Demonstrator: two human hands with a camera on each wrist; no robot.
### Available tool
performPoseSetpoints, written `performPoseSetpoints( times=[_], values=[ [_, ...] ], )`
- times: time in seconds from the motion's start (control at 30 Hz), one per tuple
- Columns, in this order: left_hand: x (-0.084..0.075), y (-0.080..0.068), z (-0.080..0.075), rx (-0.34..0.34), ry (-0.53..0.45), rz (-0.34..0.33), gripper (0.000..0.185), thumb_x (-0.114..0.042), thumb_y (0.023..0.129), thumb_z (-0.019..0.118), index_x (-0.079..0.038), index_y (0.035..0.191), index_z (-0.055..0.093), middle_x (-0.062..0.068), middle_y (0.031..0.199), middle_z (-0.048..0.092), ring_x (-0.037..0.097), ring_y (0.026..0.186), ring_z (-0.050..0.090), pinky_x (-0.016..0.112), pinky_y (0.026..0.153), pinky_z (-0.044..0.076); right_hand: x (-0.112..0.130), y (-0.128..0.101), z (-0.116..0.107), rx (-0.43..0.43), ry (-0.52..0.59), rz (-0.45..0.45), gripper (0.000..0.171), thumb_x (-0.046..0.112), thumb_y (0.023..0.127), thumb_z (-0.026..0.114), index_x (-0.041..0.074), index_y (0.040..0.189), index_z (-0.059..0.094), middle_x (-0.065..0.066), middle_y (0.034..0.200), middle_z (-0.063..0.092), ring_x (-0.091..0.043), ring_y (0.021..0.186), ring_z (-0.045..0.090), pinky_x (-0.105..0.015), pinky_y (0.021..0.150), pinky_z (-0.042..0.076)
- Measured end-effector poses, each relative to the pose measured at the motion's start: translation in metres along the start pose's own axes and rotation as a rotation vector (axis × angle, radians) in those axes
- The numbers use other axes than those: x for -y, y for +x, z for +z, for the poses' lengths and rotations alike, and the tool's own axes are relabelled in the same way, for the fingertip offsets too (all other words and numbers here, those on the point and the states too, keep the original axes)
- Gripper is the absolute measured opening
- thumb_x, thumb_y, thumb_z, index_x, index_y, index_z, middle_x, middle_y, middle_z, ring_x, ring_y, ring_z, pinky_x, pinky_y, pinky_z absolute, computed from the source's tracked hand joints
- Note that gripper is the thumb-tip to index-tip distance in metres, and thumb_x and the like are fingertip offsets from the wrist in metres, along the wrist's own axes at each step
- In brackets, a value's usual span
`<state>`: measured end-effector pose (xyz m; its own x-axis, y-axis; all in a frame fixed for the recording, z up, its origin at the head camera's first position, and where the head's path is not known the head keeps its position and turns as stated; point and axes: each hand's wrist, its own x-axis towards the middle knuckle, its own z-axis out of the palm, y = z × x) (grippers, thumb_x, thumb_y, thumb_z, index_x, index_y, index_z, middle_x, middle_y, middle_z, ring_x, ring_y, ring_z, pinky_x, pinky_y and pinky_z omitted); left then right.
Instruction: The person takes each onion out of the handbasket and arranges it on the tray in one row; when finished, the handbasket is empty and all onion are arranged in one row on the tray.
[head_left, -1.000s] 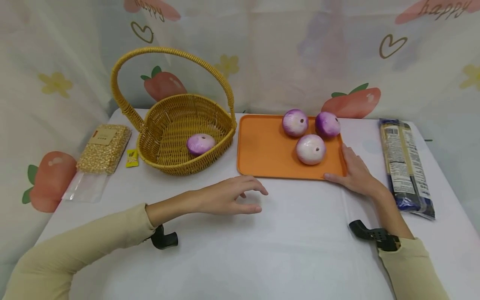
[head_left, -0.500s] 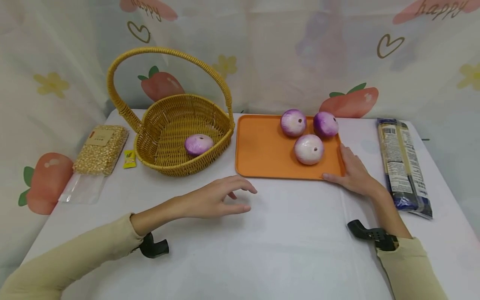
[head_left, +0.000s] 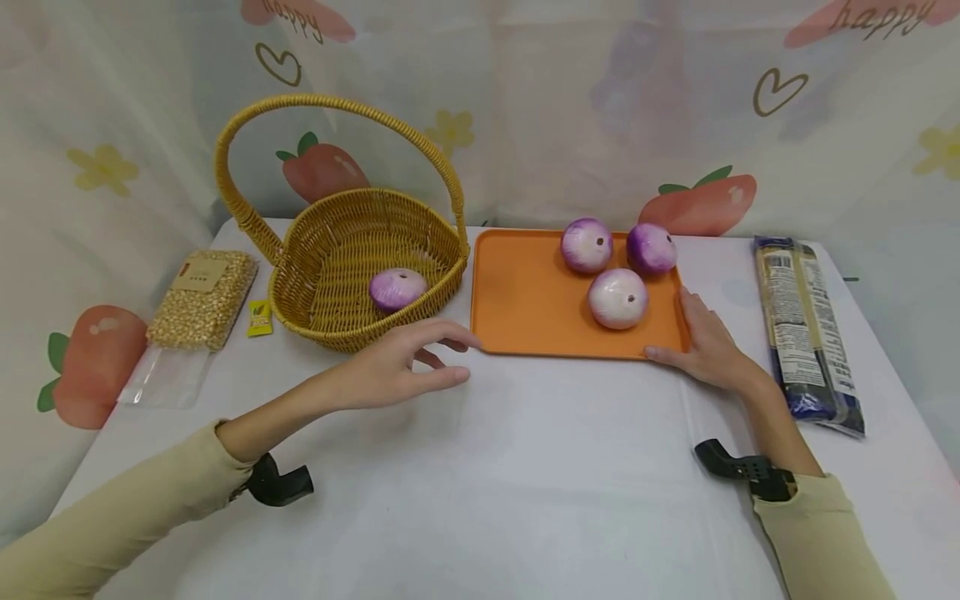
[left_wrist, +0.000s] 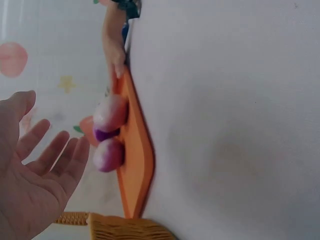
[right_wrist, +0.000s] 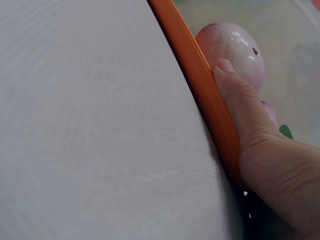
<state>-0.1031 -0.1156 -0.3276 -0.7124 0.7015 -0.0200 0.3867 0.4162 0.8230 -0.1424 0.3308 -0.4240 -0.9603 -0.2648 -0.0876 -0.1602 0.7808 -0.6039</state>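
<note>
My left hand (head_left: 390, 367) hovers over the cloth just in front of the wicker basket (head_left: 360, 337), its fingers loosely bent with nothing in them. One purple-and-white onion (head_left: 397, 289) lies inside the basket. To the right is an orange tray (head_left: 525, 292) bearing three more onions: a pale one (head_left: 617, 298) in front, a purple-and-white one (head_left: 587, 245) behind and a darker one (head_left: 651, 248) at the back right. My right hand (head_left: 708, 346) holds the tray's near right corner. In the right wrist view its thumb (right_wrist: 240, 100) lies on the tray rim.
A bag of corn-like kernels (head_left: 202, 304) and a small yellow packet (head_left: 259, 317) lie left of the basket. A long printed package (head_left: 810, 333) lies on the right. The basket's tall handle (head_left: 337, 102) arches upward. A patterned cloth (head_left: 540, 108) hangs behind the table.
My left hand has moved left and away from me, toward the basket's front, its fingers staying relaxed. My right hand stays at the tray corner. Onions, tray and basket keep their places.
</note>
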Motion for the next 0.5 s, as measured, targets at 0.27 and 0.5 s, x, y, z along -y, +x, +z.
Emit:
performPoseSetpoints(
  times=[0.27, 0.5],
  values=[
    [0.004, -0.006, -0.018, -0.025, -0.047, -0.052, 0.036, -0.028, 0.093, 0.065, -0.019, 0.128, 0.058, -0.004, 0.126, 0.061, 0.013, 0.118, 0.058, 0.033, 0.096, 0.051, 0.000, -0.001, 0.001, -0.016, 0.004, -0.015, 0.110, 0.037, 0.084, 0.071, -0.004, 0.153, -0.004, -0.036, 0.156, 0.008, -0.054, 0.143, 0.009, -0.067, 0.115, 0.002],
    [0.016, -0.009, -0.050, -0.129, -0.138, -0.054, 0.034, -0.020, 0.096, 0.061, -0.010, 0.129, 0.057, 0.009, 0.127, 0.058, 0.020, 0.115, 0.058, 0.026, 0.092, 0.053, 0.002, 0.000, -0.001, 0.004, -0.007, 0.005, 0.110, 0.039, 0.085, 0.070, -0.006, 0.152, -0.005, -0.037, 0.156, 0.004, -0.053, 0.144, 0.003, -0.065, 0.116, 0.000]
  ],
)
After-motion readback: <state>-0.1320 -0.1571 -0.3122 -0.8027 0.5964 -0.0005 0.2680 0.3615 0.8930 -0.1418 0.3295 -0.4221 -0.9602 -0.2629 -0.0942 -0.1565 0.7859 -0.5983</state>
